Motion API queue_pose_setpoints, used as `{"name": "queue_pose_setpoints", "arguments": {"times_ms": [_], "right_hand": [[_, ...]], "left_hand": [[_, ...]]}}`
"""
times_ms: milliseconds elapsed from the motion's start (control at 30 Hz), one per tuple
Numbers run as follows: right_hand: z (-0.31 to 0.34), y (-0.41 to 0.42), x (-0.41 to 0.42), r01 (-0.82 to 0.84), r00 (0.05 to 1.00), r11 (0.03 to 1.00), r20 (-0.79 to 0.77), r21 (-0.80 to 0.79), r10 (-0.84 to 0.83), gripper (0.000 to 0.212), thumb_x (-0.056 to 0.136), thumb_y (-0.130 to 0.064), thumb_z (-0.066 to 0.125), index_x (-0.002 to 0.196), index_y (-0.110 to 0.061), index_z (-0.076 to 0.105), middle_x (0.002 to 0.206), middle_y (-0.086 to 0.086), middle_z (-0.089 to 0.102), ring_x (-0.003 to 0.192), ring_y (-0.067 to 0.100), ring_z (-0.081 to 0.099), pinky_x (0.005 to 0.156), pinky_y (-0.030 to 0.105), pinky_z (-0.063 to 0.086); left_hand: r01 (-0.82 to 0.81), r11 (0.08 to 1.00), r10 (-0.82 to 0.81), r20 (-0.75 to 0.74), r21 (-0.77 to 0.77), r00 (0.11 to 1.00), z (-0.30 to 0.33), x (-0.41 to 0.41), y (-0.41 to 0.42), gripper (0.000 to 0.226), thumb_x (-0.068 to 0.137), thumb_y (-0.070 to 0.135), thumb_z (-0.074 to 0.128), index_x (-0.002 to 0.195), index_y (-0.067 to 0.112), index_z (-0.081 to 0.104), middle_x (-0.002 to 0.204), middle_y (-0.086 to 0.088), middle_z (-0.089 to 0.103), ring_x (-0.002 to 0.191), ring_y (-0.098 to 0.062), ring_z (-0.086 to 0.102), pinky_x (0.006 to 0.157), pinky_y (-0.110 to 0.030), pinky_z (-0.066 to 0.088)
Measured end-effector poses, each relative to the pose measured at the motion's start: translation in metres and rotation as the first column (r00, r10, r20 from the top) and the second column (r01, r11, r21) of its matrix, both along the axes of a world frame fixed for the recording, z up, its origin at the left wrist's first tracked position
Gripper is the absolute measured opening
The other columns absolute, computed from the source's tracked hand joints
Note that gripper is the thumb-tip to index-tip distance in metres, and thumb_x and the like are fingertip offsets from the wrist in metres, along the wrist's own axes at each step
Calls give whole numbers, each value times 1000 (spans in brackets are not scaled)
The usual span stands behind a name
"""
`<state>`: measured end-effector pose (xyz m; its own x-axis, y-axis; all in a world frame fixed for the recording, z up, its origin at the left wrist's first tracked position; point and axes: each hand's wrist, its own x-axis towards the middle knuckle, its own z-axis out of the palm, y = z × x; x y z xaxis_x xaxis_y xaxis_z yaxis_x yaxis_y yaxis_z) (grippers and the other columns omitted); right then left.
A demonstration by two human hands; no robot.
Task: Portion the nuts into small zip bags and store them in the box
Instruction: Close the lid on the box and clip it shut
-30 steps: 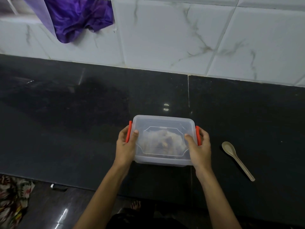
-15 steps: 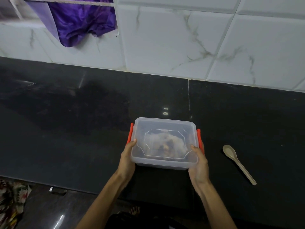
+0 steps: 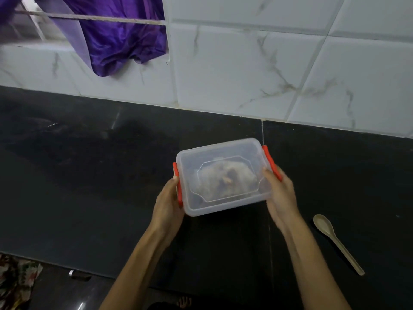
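1. Box [image 3: 224, 175]: clear plastic, lid on, an orange clip at each short end. Held between two hands above the dark tabletop [image 3: 89, 186], near the middle, tilted with its right end raised toward the wall.
2. Contents: pale crumpled bags [image 3: 225, 180] show dimly through the lid; what is in them cannot be made out.
3. Left hand [image 3: 167, 204]: grasping the box's left end, thumb by the orange clip.
4. Right hand [image 3: 280, 193]: grasping the box's right end, thumb laid on the lid's edge, fingers under the side.
5. Spoon [image 3: 335, 241]: beige, lying flat near the tabletop's front right, apart from the box, bowl toward the wall.
6. Purple cloth [image 3: 116, 41]: hanging over the white tiled wall [image 3: 245, 74], beyond the back left edge.
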<state>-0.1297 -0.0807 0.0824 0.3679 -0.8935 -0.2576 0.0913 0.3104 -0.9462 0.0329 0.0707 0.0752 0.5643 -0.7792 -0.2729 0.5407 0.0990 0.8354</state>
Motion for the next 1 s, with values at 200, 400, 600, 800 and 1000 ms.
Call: {"name": "queue_pose_setpoints", "arguments": {"times_ms": [200, 400, 600, 800, 1000], "right_hand": [[44, -79, 41, -121, 992, 962, -54, -243, 111, 27, 88, -14, 63, 114, -19, 63, 108, 3, 69, 101, 18, 66, 89, 33, 53], [51, -143, 105, -230, 959, 913, -239, -336, 153, 33, 88, -19, 64, 119, -11, 58, 112, 4, 63, 96, 15, 62, 80, 25, 53], [30, -182, 159, -389, 875, 871, -415, -299, 249, 28, 87, -19, 66, 111, -6, 60, 106, 8, 62, 95, 17, 59, 77, 19, 49], [-6, -196, 179, -384, 872, 878, -425, -285, 243, 31, 86, -16, 66, 112, -1, 62, 101, 5, 61, 95, 14, 56, 71, 11, 45], [-13, -200, 185, -395, 868, 862, -436, -318, 237, 31, 86, -17, 66, 113, -1, 61, 100, 2, 59, 94, 10, 53, 66, 6, 41]], "left_hand": [[52, 998, -54, 78, 21, 996, 19, 20, -16, 27, 69, 16, 62, 94, 6, 62, 90, -6, 72, 83, -18, 71, 67, -29, 59], [19, 983, -54, 192, 182, 980, 20, 29, -51, 26, 58, 19, 72, 79, 6, 67, 84, -6, 73, 85, -16, 70, 76, -30, 56], [-39, 975, 24, 72, 217, 997, 5, 25, -85, 26, 55, 18, 77, 75, 2, 70, 81, -10, 74, 79, -17, 72, 66, -24, 57], [-73, 959, 83, -28, 274, 996, -14, 30, -101, 27, 54, 17, 81, 72, -1, 72, 85, -21, 72, 86, -32, 71, 87, -47, 54], [-64, 958, 76, -31, 278, 997, -22, 31, -104, 30, 60, 18, 79, 82, -2, 71, 89, -16, 73, 89, -27, 71, 89, -47, 53]]}}
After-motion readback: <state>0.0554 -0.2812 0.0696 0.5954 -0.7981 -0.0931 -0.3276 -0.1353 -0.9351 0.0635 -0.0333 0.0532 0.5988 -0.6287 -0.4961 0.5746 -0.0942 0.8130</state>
